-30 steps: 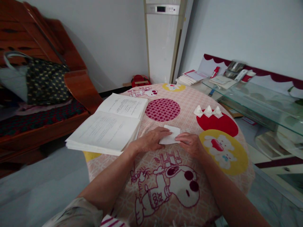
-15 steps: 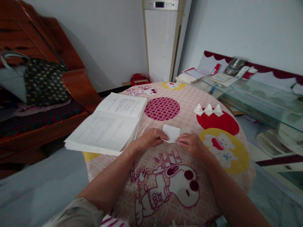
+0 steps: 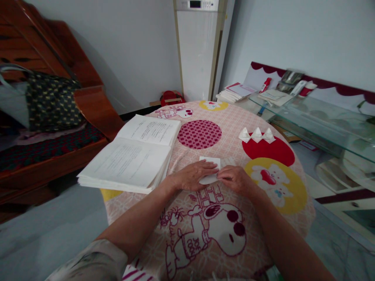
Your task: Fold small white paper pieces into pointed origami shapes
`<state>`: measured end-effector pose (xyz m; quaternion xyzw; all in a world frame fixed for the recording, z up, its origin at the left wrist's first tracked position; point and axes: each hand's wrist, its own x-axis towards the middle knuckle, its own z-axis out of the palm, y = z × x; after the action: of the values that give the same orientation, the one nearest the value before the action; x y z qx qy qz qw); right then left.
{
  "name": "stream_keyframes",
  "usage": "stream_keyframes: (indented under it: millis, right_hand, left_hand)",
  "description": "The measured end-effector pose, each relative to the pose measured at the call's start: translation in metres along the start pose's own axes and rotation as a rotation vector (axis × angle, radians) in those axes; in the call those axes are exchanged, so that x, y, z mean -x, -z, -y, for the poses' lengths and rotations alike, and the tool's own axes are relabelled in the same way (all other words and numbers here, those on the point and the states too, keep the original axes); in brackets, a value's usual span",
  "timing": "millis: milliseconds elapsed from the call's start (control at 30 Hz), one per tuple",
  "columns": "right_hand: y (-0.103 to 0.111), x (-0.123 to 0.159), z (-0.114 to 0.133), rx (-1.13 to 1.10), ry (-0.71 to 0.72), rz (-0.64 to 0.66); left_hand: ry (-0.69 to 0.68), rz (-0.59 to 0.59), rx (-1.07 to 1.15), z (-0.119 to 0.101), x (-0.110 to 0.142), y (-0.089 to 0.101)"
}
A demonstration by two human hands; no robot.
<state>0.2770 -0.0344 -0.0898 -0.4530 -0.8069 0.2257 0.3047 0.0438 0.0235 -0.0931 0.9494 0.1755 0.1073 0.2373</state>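
Observation:
A small white sheet of paper (image 3: 208,180) lies on the patterned tablecloth in front of me, partly covered by my hands. My left hand (image 3: 195,174) rests flat across it, fingers stretched to the right. At its right edge, my right hand (image 3: 235,179) has its fingers pinched on the paper. Beyond my right hand, three folded white paper pieces (image 3: 257,135) with pointed tops stand in a row at the red patch of the cloth. To the left of my left hand lies an open thick book (image 3: 129,156) with printed pages.
The round table's tablecloth (image 3: 216,234) carries cartoon prints. On the right stands a glass-topped cabinet (image 3: 316,125) with papers, a red tube (image 3: 266,84) and a metal container (image 3: 291,80). A wooden bench (image 3: 96,105) with a dark bag (image 3: 52,101) is at the left.
My left hand has gone from holding the paper's near edge to lying flat over it. The near edge now lies lower, nearer me. My right hand stays at the right side.

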Motion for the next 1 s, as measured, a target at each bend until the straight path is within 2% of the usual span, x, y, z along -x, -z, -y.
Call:
stream_keyframes:
  millis: [100, 267, 433, 633, 767, 867, 1000]
  right_hand:
    - [0.002, 0.000, 0.000, -0.016, 0.048, 0.105]
    - [0.002, -0.002, 0.001, -0.068, -0.094, 0.023]
    - [-0.005, -0.005, -0.001, -0.063, -0.241, -0.072]
    - [-0.016, -0.013, -0.008, -0.154, -0.387, -0.188]
    - [-0.020, -0.016, -0.008, -0.289, -0.504, -0.251]
    - [-0.021, -0.014, -0.005, -0.290, -0.489, -0.276]
    - [-0.022, -0.011, -0.002, -0.180, -0.462, -0.279]
  left_hand:
    - [0.021, -0.023, 0.037, 0.000, 0.005, 0.004]
    - [0.022, -0.064, 0.174, 0.004, 0.010, 0.013]
    - [0.247, -0.161, 0.269, 0.013, 0.010, 0.011]
    - [0.490, -0.251, 0.093, 0.008, 0.002, 0.010]
    - [0.624, -0.245, -0.039, 0.005, -0.009, 0.010]
    - [0.721, -0.227, -0.117, 0.007, -0.017, 0.007]
    - [0.812, -0.204, -0.209, 0.005, -0.025, 0.001]
